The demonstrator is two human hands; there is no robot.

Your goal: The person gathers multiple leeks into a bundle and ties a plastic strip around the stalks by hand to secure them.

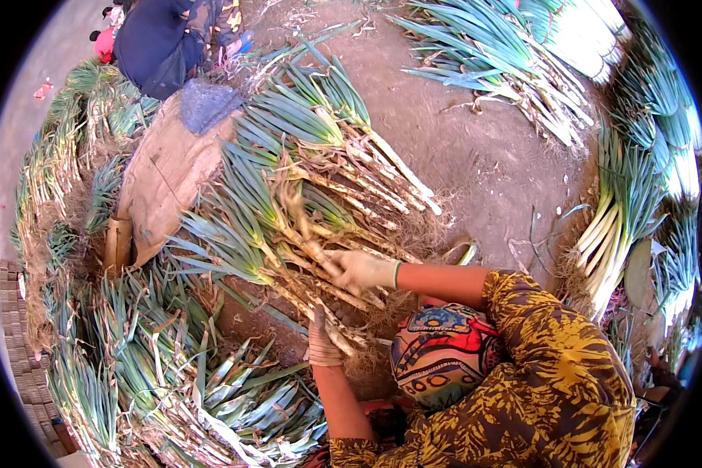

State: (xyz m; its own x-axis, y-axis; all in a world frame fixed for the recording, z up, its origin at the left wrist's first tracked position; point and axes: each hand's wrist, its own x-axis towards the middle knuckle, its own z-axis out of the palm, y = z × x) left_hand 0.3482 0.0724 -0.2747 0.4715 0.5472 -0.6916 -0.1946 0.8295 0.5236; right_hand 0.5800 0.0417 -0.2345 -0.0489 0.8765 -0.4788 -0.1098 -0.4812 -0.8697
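A spread of long green onions (242, 183) with yellowish stalks and hairy roots lies in front of me on the ground. My right hand (364, 271), in a pale glove, is closed on a green onion stalk (310, 243) whose upper part is smeared by motion. Nearer to me, my left hand (322, 342), in a dirty greyish glove, wraps round the lower stalks of several green onions (292, 290), close to their roots. Its fingers are partly hidden. Both hands sit at the near, root end of the spread.
Leafy onion heaps (148, 351) fill the near left. A brown sheet (168, 175) lies beyond, by a person in dark clothes (157, 47). Cleaner onions (515, 70) lie far right, with bundles (663, 117) along the right edge. A rounded patterned cloth shape (444, 351) rises between my arms.
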